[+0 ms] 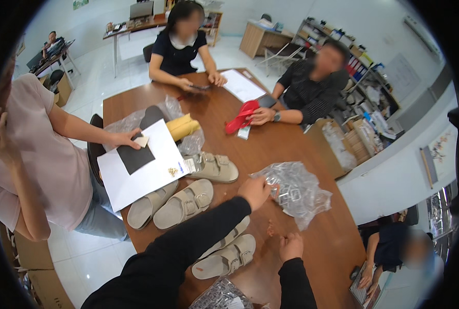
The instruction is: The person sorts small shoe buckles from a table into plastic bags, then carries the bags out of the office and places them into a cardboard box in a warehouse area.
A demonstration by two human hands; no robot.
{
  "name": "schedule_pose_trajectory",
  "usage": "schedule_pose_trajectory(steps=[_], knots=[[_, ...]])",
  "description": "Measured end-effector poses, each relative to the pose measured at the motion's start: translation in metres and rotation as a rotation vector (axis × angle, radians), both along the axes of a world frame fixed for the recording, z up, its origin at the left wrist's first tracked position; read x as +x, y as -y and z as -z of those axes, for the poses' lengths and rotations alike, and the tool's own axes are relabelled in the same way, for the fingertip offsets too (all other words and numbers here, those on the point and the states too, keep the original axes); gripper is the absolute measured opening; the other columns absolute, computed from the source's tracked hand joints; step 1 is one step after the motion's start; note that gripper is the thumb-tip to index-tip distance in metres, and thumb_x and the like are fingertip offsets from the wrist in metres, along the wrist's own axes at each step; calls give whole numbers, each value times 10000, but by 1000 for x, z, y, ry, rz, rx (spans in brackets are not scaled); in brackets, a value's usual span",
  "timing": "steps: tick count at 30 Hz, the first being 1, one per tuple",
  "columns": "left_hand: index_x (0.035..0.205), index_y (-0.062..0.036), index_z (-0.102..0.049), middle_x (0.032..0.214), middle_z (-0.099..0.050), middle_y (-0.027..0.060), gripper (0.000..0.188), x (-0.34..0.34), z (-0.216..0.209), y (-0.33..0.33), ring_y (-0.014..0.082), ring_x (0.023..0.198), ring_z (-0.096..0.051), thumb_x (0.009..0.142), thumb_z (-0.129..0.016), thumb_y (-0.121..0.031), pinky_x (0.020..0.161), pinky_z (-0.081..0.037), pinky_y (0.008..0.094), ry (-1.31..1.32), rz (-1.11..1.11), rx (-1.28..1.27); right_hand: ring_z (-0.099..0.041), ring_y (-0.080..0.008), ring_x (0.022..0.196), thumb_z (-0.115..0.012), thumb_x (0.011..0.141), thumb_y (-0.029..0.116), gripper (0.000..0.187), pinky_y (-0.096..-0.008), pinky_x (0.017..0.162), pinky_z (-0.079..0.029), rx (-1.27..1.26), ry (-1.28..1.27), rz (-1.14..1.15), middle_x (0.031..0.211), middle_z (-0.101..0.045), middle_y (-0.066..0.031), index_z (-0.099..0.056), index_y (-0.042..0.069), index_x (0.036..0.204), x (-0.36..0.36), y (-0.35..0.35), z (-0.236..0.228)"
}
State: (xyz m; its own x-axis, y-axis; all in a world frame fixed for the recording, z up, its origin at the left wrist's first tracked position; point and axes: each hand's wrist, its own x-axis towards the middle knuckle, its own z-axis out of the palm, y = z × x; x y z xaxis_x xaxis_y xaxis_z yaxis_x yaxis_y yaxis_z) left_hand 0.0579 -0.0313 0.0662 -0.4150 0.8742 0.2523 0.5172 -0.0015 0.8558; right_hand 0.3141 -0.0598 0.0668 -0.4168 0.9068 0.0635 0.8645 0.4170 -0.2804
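Observation:
My left hand [255, 191] reaches across the brown table [250, 149], its fingers pinching the near edge of a crumpled clear plastic bag [297, 198] that holds metal buckles. My right hand [290, 246] rests on the table closer to me, fingers curled in; whether anything is in it is hidden. Small brown bits [271, 227] lie between the two hands. Under my left forearm lies a pair of beige two-strap sandals [225, 259]. More beige sandals [184, 204] lie to the left, and another sandal [215, 167] is beyond them.
A standing person at the left presses a hand [126, 139] on a white sheet [147, 177] with a black cut piece. A seated person at the right holds a red sandal [241, 117]. Another person sits at the far end. A bubble-wrap bag [220, 297] lies near me.

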Motion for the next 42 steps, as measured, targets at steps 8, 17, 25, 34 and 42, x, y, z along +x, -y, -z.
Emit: schedule_pose_trajectory(steps=[8, 17, 25, 34, 42], knots=[[919, -57, -577, 775, -644, 27, 151, 80, -77, 181, 76, 565, -559, 989, -498, -166, 509, -422, 206, 1039, 432, -139, -657, -121, 686, -574, 971, 189, 253, -267, 612, -516, -696, -625, 65, 822, -685, -85, -633, -53, 1012, 14, 114, -154], [953, -10, -621, 820, -674, 50, 202, 154, -133, 343, 81, 617, -569, 982, -573, -204, 569, -466, 232, 1054, 756, -166, -641, -117, 659, -556, 966, 123, 204, -255, 628, -529, -744, -634, -20, 772, -676, -73, -650, -53, 924, 105, 283, -225], [1134, -4, -639, 869, -681, 54, 260, 216, -161, 407, 88, 671, -608, 992, -542, -199, 600, -481, 229, 810, 742, -345, -619, -136, 638, -556, 967, 132, 185, -263, 602, -514, -300, -1184, 126, 781, -663, -97, -614, -29, 898, 208, 384, -221], [1086, -8, -650, 881, -666, 35, 205, 180, -135, 424, 68, 640, -579, 953, -579, -147, 571, -457, 205, 612, 495, -315, -610, -134, 618, -558, 971, 153, 173, -254, 600, -497, 25, -1259, 795, 778, -658, -102, -600, -11, 942, 295, 480, -191], [1131, -25, -615, 1045, -628, 140, 298, 227, -146, 406, 242, 635, -641, 867, -633, -164, 550, -525, 336, -498, 812, 285, -657, -251, 750, -605, 913, 99, 144, -328, 674, -512, 239, -668, 316, 861, -683, -130, -652, -9, 994, 230, 424, -192]])
